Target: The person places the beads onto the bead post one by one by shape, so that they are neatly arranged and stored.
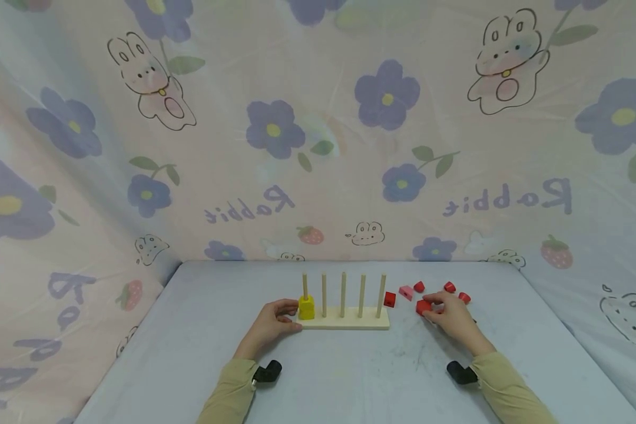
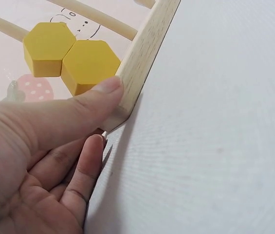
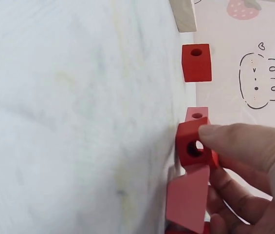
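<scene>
My left hand (image 1: 272, 320) holds the left end of a wooden peg stand (image 1: 344, 323), its thumb on the base edge in the left wrist view. Several upright pegs rise from the base. On the leftmost peg are stacked yellow hexagonal blocks (image 1: 307, 308), two of which show in the left wrist view (image 2: 91, 63). At the right, my right hand (image 1: 453, 318) pinches a red block (image 3: 192, 141) between thumb and fingers; a hole runs through it. Right beside that block, a pink block (image 3: 188, 199) shows below it in the right wrist view.
A red cube (image 1: 389, 299) with a hole lies just off the stand's right end. Beyond the right hand are a pink block (image 1: 406, 292) and red pieces (image 1: 449, 287), (image 1: 464, 298). A patterned rabbit curtain (image 1: 328, 176) borders the white table (image 1: 350, 377).
</scene>
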`<action>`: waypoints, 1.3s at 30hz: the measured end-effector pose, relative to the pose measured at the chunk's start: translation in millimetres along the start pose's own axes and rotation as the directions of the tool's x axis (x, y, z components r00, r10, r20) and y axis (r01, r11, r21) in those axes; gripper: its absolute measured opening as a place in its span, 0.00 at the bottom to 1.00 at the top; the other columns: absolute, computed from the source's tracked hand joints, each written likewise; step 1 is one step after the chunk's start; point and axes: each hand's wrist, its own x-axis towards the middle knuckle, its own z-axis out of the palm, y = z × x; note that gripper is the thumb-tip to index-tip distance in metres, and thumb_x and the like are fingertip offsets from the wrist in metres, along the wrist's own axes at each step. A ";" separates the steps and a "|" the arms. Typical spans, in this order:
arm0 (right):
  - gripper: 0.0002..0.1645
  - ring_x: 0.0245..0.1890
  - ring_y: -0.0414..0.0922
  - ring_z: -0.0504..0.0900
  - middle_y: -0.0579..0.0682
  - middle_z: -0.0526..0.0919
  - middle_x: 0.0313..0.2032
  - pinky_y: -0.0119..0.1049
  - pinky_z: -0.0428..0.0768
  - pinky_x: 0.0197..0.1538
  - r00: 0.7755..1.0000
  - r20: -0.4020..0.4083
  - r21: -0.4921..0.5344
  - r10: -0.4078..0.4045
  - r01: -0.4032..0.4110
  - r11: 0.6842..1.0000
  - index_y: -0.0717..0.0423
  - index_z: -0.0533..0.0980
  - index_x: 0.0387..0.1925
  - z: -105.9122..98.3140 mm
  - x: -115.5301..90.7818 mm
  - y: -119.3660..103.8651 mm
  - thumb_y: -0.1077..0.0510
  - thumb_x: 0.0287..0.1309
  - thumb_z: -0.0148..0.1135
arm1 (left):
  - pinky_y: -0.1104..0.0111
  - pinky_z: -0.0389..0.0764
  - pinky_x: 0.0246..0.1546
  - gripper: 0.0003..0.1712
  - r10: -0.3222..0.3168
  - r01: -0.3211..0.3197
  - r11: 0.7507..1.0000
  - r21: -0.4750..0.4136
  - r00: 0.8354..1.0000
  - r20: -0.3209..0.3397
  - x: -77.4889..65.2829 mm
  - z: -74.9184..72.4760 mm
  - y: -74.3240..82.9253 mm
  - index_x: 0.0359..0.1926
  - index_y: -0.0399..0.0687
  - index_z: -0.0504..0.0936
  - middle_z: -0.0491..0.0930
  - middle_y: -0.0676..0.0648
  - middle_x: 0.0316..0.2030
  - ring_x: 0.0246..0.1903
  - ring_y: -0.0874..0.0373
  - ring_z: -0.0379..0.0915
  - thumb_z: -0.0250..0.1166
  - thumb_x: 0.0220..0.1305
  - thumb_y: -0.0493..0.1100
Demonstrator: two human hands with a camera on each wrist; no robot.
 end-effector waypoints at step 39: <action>0.26 0.41 0.46 0.80 0.49 0.81 0.43 0.34 0.80 0.43 0.934 -0.144 0.026 -0.328 0.335 0.942 0.57 0.78 0.48 -32.7 19.2 -86.6 0.73 0.45 0.70 | 0.62 0.78 0.42 0.31 -0.017 0.018 0.999 0.027 1.000 -0.020 11.1 2.8 -27.3 0.56 0.37 0.76 0.79 0.39 0.49 0.37 0.54 0.76 0.75 0.48 0.34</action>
